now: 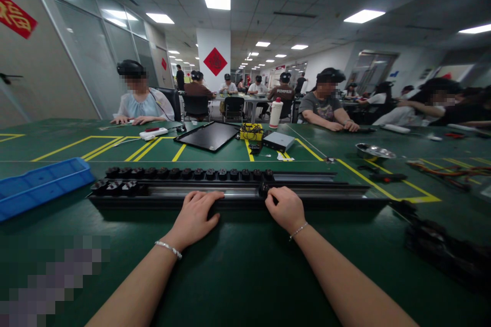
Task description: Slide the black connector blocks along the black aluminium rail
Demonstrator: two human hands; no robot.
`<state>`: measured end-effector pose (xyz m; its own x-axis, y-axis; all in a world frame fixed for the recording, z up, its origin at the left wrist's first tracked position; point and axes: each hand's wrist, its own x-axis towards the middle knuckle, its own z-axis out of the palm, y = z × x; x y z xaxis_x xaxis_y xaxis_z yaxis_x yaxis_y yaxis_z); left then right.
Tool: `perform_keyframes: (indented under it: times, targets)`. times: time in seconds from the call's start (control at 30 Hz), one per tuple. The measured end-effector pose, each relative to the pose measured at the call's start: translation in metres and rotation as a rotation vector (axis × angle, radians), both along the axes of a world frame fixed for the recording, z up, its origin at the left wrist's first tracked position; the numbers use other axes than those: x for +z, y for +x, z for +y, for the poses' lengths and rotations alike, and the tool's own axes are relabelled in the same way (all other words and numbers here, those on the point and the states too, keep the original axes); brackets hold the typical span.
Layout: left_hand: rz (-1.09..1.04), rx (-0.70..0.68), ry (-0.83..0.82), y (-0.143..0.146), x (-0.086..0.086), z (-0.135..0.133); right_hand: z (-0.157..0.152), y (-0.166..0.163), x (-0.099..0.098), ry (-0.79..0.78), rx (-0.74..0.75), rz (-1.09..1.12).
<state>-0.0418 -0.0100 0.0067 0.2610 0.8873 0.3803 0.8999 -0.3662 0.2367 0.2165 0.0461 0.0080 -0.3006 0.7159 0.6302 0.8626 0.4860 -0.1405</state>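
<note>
Two long black metal channels lie side by side across the table. Several black socket modules [210,174] stand in a row in the far channel [307,177]. At the left end of the near channel [238,192] sit three more modules [114,186] with shiny metal on top. My right hand [286,208] pinches a single black socket module [263,189] at the near channel, right of its middle. My left hand [196,216] rests with fingers stretched out on the near channel's front edge, holding nothing.
A blue plastic bin [42,184] lies at the left. Beyond the channels are a black tray-like panel [209,136], a yellow basket [251,131], a grey box [279,141] and a metal bowl [374,152]. Dark parts [441,248] lie at right. Other people sit across the table.
</note>
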Motion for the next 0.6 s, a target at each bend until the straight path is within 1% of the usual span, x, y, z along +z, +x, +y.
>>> perform_keyframes:
  times: [0.17, 0.33, 0.6]
  targets:
    - [0.002, -0.002, 0.000, -0.0001, 0.0006, -0.0003, -0.0009, 0.0005, 0.0017, -0.005, 0.003, 0.012]
    - [0.012, 0.006, 0.002, 0.0000, 0.0005, -0.0001, -0.0001, 0.0024, -0.0002, 0.005, -0.034, 0.005]
    - [0.010, 0.005, -0.003, -0.0004, 0.0000, -0.0009, 0.0003, 0.0032, -0.0011, 0.023, -0.036, -0.003]
